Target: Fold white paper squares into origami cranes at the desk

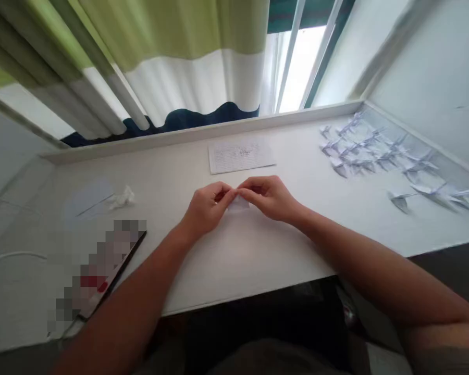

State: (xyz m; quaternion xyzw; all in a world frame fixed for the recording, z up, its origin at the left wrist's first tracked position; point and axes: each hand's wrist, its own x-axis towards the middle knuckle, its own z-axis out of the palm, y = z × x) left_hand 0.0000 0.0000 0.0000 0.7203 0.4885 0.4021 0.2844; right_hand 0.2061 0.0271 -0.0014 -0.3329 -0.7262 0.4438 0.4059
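Note:
A small folded piece of white paper (239, 203) lies between my two hands at the middle of the white table (258, 250). My left hand (206, 208) pinches its left end with curled fingers. My right hand (268, 197) pinches its right end, fingertips meeting those of the left hand. Most of the paper is hidden by my fingers.
Several folded paper cranes (375, 151) are spread over the table's right side. A printed sheet (240, 155) lies behind my hands. At the left are a crumpled paper scrap (122, 198), a pale sheet (86, 200) and a blurred-out flat object (97, 271). Curtains (160, 62) hang beyond.

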